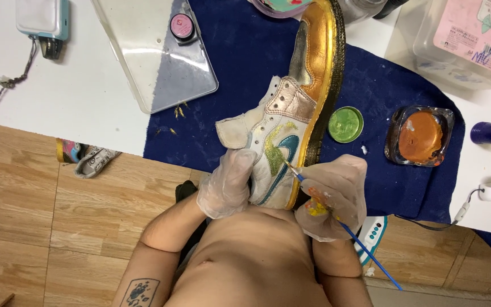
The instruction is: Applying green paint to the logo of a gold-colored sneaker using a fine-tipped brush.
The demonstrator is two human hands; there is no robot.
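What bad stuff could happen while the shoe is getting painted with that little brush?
The paintbrush tip sits right on the shoe beside its teal and gold parts, so a slip might smear colour where it shouldn't go. The right hand has wet paint spots on its glove that could rub onto the shoe. The open green paint lid lies close by and could get bumped.

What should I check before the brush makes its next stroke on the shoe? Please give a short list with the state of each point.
1. Left hand grips the shoe at the heel: ok.
2. Right hand holds the paintbrush: ok.
3. Brush tip on the yellow-green mark, not the teal one: ok.
4. Paint left on the tip: cannot tell.
5. Green paint lid clear of the shoe: ok.
6. Gloves clean: not ok, right one paint-stained.
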